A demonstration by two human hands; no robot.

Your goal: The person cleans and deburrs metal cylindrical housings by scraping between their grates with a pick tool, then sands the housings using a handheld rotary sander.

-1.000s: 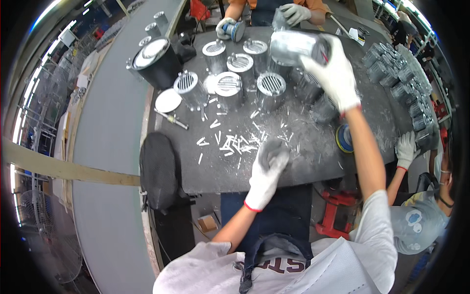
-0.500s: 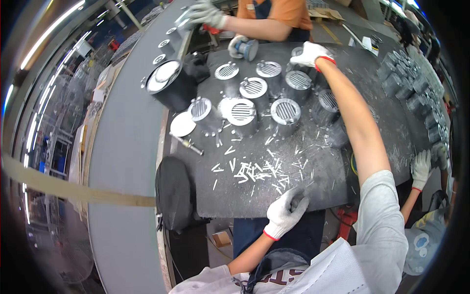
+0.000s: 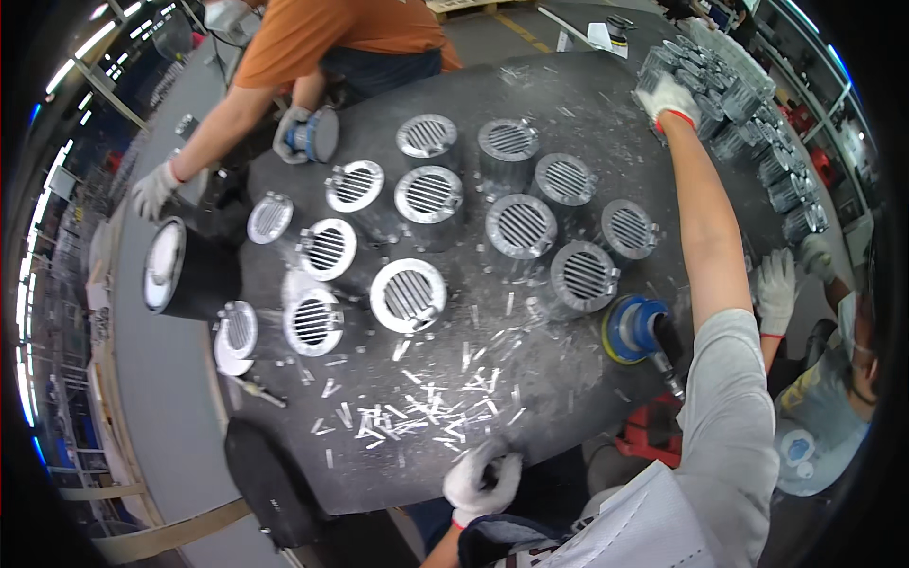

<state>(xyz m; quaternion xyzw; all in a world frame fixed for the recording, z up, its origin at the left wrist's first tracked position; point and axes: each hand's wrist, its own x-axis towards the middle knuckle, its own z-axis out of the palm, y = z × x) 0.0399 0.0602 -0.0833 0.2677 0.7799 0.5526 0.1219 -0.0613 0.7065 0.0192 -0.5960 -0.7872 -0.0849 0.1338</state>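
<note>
My right hand (image 3: 670, 102), in a white glove with a red cuff, is stretched out to a pile of clear-grey metal cylinders (image 3: 735, 99) at the far right. It touches the near-left edge of the pile, and its fingertips are partly hidden there. Close to the near table edge, my left hand (image 3: 483, 481) is closed, its fingers curled round; what lies inside, if anything, I cannot make out. Several metal cylinders with slotted round tops (image 3: 408, 295) stand on the dark table mat (image 3: 568, 393). Thin metal slivers (image 3: 407, 414) lie scattered in front of my left hand.
A blue disc sander (image 3: 636, 329) rests below my right forearm. Left are a black drum (image 3: 189, 268) and a grey conveyor belt (image 3: 161, 417). Across the table, an orange-sleeved co-worker holds another blue sander (image 3: 314, 135). A gloved co-worker's hand (image 3: 776, 289) is at right.
My view has swung right. My right hand has left a slotted cylinder at the back of the group and reached the pile at the far right. My left hand stays curled near the edge.
</note>
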